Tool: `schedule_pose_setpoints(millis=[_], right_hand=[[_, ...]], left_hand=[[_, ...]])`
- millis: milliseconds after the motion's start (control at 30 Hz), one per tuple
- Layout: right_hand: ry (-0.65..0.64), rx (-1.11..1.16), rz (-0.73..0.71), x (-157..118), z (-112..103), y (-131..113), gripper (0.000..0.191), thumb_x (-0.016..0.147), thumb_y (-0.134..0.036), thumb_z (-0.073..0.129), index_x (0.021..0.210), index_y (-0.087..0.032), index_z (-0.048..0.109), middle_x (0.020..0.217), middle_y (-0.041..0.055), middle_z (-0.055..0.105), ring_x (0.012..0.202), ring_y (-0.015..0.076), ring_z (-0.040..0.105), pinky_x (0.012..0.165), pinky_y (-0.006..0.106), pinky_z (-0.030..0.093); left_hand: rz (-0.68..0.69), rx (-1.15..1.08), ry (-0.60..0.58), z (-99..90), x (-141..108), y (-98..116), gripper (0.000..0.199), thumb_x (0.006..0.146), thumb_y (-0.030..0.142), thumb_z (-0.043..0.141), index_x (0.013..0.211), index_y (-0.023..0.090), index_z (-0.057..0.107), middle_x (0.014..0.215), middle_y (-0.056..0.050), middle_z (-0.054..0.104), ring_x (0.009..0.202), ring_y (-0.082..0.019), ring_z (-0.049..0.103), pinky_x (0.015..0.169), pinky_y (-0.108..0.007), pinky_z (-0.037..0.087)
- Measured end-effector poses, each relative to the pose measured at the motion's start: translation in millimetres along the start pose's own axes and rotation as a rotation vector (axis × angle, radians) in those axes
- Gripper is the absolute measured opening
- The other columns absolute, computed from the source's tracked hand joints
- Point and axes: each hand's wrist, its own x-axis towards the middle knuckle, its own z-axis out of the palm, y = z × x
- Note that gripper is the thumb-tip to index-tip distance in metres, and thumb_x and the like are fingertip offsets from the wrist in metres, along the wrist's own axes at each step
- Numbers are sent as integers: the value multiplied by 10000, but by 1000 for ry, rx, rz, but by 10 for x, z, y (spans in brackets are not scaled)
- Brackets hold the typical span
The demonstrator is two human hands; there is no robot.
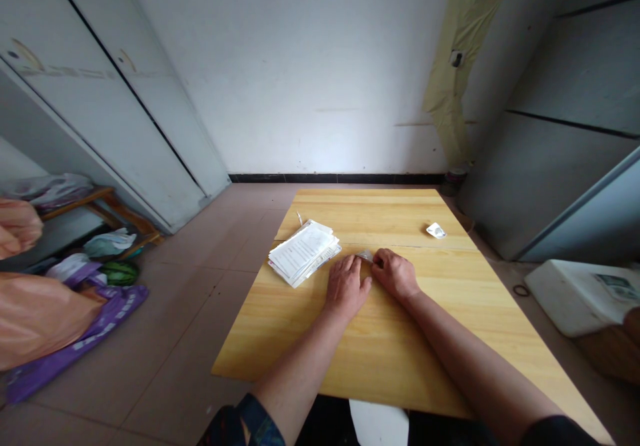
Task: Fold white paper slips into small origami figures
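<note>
On the wooden table (pixel 400 339), my left hand (pixel 346 289) lies palm down, its fingers stretched forward and the thumb angled toward my right hand. My right hand (pixel 396 274) is closed, its fingers curled down at the tabletop. Pinched at its fingertips is a small, shiny greyish piece (pixel 365 256), perhaps clear plastic; its kind is too small to make out. That piece reaches close to the fingertips of my left hand, and I cannot tell whether they touch it. Just left of my left hand sits an uneven stack of printed papers (pixel 304 249).
A small white item (pixel 436 231) lies on the table's far right. Along the left stand a wooden bench (pixel 107 196), a purple bag (pixel 80 346) and a watermelon (pixel 120 273). A white box (pixel 575 296) is on the right, beside a grey cabinet (pixel 550 166).
</note>
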Motion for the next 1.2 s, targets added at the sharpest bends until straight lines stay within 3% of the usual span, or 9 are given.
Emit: schedule_pose_setpoints(millis=[500, 733, 967, 1100, 1200], right_hand=[[41, 54, -87, -5, 62, 8, 70, 772, -181, 514, 784, -214, 575, 815, 9, 635, 732, 143, 571, 636, 220, 351], [120, 57, -239, -14, 92, 3, 105, 862, -224, 483, 828, -189, 576, 837, 44, 608, 743, 150, 556, 660, 220, 370], [177, -23, -471, -14, 98, -9, 107, 880, -225, 475, 852, -169, 562, 818, 74, 604, 747, 180, 535, 735, 279, 376], [218, 77, -542, -9, 115, 10, 59, 811, -172, 514, 868, -171, 529, 790, 65, 604, 737, 190, 551, 756, 324, 386], [205, 221, -499, -24, 116, 25, 62, 791, -187, 518, 850, -187, 498, 763, 50, 595, 704, 190, 556, 724, 334, 412]], left_hand=[[-9, -79, 52, 44, 41, -53, 404, 825, 250, 544, 1215, 145, 549, 1255, -127, 587, 1188, -251, 526, 1043, -420, 410], [-139, -545, 101, -11, 127, -56, 306, 857, 246, 487, 1128, 164, 606, 1139, -94, 661, 1070, -215, 606, 947, -337, 483], [-207, -979, 20, 35, 157, 32, 235, 856, 252, 466, 991, 163, 637, 844, -21, 691, 860, -179, 636, 761, -255, 508], [-238, -1185, -12, 40, 170, 21, 234, 791, 244, 535, 959, 132, 654, 833, -35, 688, 840, -190, 630, 755, -254, 494], [-241, -1268, 6, 41, 177, -3, 247, 789, 272, 558, 962, 128, 659, 863, -45, 689, 849, -190, 625, 764, -256, 486]])
